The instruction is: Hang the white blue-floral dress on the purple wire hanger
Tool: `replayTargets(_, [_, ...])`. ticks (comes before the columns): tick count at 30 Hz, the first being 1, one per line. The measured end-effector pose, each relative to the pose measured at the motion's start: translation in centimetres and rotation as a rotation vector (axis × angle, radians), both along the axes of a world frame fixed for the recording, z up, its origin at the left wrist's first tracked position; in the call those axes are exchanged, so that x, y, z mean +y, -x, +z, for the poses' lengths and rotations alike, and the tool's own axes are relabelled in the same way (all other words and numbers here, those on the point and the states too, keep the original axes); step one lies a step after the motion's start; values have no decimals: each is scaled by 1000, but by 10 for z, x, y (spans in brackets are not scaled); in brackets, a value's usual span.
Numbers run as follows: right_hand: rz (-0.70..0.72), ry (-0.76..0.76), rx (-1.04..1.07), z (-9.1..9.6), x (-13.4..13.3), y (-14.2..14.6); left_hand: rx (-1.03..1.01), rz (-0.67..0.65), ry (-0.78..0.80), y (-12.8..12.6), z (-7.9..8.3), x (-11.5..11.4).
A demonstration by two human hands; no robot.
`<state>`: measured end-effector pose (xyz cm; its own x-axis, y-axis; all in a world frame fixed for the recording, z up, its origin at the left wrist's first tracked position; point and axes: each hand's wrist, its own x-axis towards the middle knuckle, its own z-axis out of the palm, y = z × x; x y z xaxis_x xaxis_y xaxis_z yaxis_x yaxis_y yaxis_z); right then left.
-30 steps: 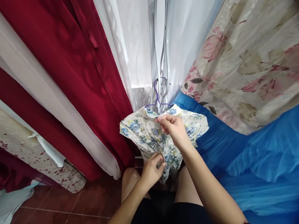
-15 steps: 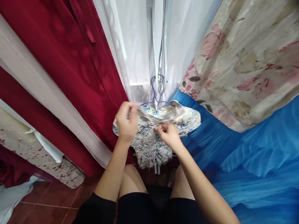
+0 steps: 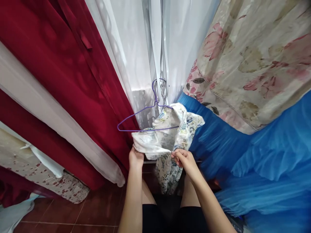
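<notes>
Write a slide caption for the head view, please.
Left hand and right hand hold a floral garment partly off a purple hanger.

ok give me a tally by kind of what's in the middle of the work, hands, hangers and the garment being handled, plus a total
Bare hands: 2, the left hand and the right hand
Purple hanger: 1
Blue-and-white floral garment, partly on the hanger: 1
Total: 4

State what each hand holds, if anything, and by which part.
The right hand pinches the floral garment by an edge. The left hand is at the garment side off the purple hanger, fingers mostly hidden, so its grip cannot be told.
</notes>
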<state>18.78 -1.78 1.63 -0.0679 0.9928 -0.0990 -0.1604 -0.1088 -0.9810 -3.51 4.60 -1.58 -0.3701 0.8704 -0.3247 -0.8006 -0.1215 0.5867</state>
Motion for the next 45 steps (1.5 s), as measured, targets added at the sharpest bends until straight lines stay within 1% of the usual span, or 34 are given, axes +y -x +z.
replayTargets(2, [-58,25,-44,-22,-11,-15,5,-1,32,-19,-12,-12])
replayTargets(3, [-62,31,-84,-32,-17,-23,11,-13,31,-28,-14,-18])
replayTargets(5, [-16,35,-196,-47,-26,-35,56,-81,-35,-46,-8,-32])
replayTargets(7, [54,15,-329,-50,-32,-44,161,-196,-162,-62,7,-48])
replayTargets(9, [72,-38,-426,-43,-35,-47,321,-321,-280,-78,24,-65])
replayTargets(11, [62,-122,-453,-28,-37,-47,537,-418,-357,-93,40,-79])
replayTargets(12, [91,-159,-442,-20,-37,-45,661,-460,-394,-99,46,-84])
replayTargets(14, [221,-185,-383,-7,-40,-39,904,-516,-465,-108,54,-89])
replayTargets(16, [339,-148,-268,0,-42,-32,1094,-520,-499,-110,57,-89])
replayTargets(18, [361,-84,-130,3,-45,-28,1189,-518,-498,-106,55,-87])
replayTargets(19, [349,-57,-73,4,-46,-28,1192,-555,-506,-102,52,-86])
replayTargets(20, [338,-36,-33,5,-46,-31,1173,-628,-520,-98,47,-85])
replayTargets(22, [335,-20,-20,10,-44,-43,1134,-851,-534,-89,35,-87])
replayTargets(23, [330,-29,-43,14,-41,-53,1150,-966,-518,-84,27,-89])
replayTargets(24, [323,-45,-81,19,-36,-66,1212,-1056,-483,-79,19,-91])
replayTargets(25, [312,-66,-131,25,-30,-80,1310,-1103,-436,-75,11,-92])
replayTargets(26, [284,-90,-184,32,-21,-95,1424,-1106,-384,-70,5,-93])
replayTargets(27, [250,-119,-235,39,-10,-111,1530,-1076,-337,-66,0,-94])
replayTargets(28, [189,-163,-265,47,3,-126,1611,-1030,-302,-60,-3,-93])
replayTargets(29, [90,-208,-263,55,17,-139,1658,-982,-283,-55,-3,-91])
replayTargets(31, [-109,-274,-233,73,50,-156,1651,-907,-305,-43,6,-86])
replayTargets(32, [-165,-284,-209,82,67,-158,1621,-873,-339,-38,13,-84])
replayTargets(34, [-153,-285,-183,100,98,-148,1562,-756,-421,-29,31,-79])
replayTargets(35, [-111,-274,-176,107,111,-138,1545,-662,-447,-24,41,-78])
replayTargets(38, [99,-220,-163,122,137,-103,1565,-292,-431,-9,64,-75])
replayTargets(39, [175,-208,-154,125,141,-94,1597,-185,-406,-1,70,-73])
replayTargets(40, [241,-204,-143,128,142,-88,1645,-124,-380,9,75,-70])
replayTargets(41, [296,-205,-130,130,142,-85,1714,-130,-356,21,80,-67])
replayTargets(42, [338,-207,-120,131,141,-84,1799,-200,-327,34,83,-63])
replayTargets(45, [420,-191,-126,136,134,-91,2033,-573,-156,79,91,-42])
